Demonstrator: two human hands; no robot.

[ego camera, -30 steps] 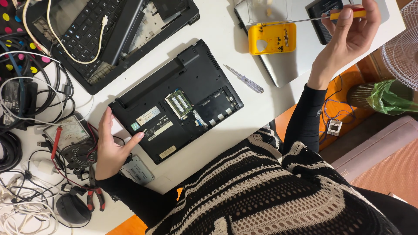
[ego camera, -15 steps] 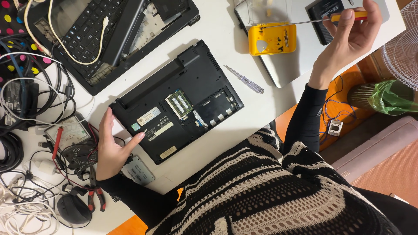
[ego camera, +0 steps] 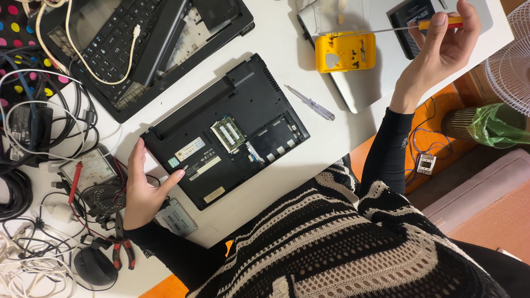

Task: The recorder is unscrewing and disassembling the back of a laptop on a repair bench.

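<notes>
A black laptop point(ego camera: 232, 118) lies upside down on the white table point(ego camera: 287, 49), its bottom panel off and memory modules showing. My left hand point(ego camera: 144, 190) rests against the laptop's left corner, thumb on its underside, fingers spread. My right hand point(ego camera: 444, 47) is raised at the upper right and grips a screwdriver point(ego camera: 411, 26) with an orange-yellow handle, its thin shaft pointing left over a yellow case point(ego camera: 345, 51). A small clear-handled screwdriver point(ego camera: 310, 102) lies on the table right of the laptop.
A dismantled laptop with a keyboard point(ego camera: 127, 38) sits at the upper left. Tangled cables point(ego camera: 38, 127), a multimeter point(ego camera: 94, 176), red-handled pliers point(ego camera: 124, 251) and a mouse point(ego camera: 94, 267) crowd the left. A silver laptop point(ego camera: 381, 72), a fan point(ego camera: 513, 49) and a green bag point(ego camera: 494, 124) lie right.
My right hand has shifted the screwdriver slightly. My left hand and the laptop stay where they were.
</notes>
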